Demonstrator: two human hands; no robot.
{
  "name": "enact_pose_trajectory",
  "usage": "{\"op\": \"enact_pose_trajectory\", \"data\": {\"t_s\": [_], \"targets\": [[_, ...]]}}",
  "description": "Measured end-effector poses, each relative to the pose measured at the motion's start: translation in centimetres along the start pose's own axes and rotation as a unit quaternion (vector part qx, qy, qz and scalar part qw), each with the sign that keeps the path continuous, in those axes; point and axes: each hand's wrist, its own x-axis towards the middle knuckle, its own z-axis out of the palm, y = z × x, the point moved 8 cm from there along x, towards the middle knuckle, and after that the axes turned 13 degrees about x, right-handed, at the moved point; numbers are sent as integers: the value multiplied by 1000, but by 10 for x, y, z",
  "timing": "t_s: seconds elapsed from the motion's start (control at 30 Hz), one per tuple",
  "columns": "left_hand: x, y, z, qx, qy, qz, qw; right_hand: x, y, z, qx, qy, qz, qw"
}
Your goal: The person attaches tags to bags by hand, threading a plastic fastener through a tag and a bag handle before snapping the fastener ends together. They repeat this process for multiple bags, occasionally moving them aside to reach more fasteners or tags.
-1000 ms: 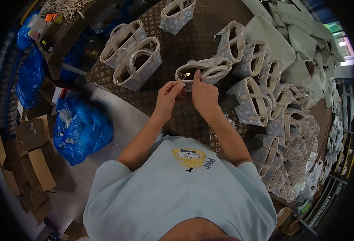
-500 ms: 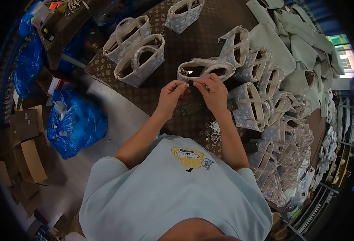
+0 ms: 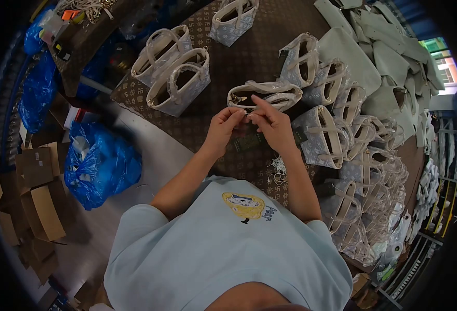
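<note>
My left hand (image 3: 222, 130) and my right hand (image 3: 276, 129) meet fingertip to fingertip at the near edge of a small patterned handbag (image 3: 233, 103). Both pinch something too small to make out; my right index finger points forward over the bag's rim. The bag stands upright with its top open, a gold clasp showing inside and its pale handles leaning to the right. Beneath my hands lies a dark printed tag (image 3: 246, 142), partly covered by them. A tangle of thin white strings (image 3: 277, 171) rests beside my right forearm.
Finished-looking handbags (image 3: 319, 137) in clear wrap crowd the table's right side. More bags (image 3: 182, 85) stand at the far left. Pale green pouches (image 3: 389, 62) are heaped at the back right. A blue plastic sack (image 3: 104, 168) and cardboard boxes (image 3: 44, 207) sit on the floor leftward.
My hands have dropped slightly toward me, away from the bag's rim. My right index finger has straightened, and more of the bag's opening shows.
</note>
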Motion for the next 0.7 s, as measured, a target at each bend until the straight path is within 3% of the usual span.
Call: {"op": "enact_pose_trajectory", "data": {"t_s": [0.07, 0.13, 0.43, 0.53, 0.7], "targets": [[0, -1, 0, 2, -3, 3, 1000, -1, 3, -2, -19, 19, 28, 999], [-1, -1, 0, 5, -6, 5, 1000, -1, -7, -4, -69, 39, -35, 996], [0, 2, 2, 25, -18, 33, 999, -1, -17, -7, -158, 40, -144, 976], [1, 2, 2, 26, -17, 30, 999, -1, -15, -6, -125, 28, -70, 989], [0, 3, 5, 11, -29, 35, 999, -1, 2, -7, -11, 66, -35, 997]]}}
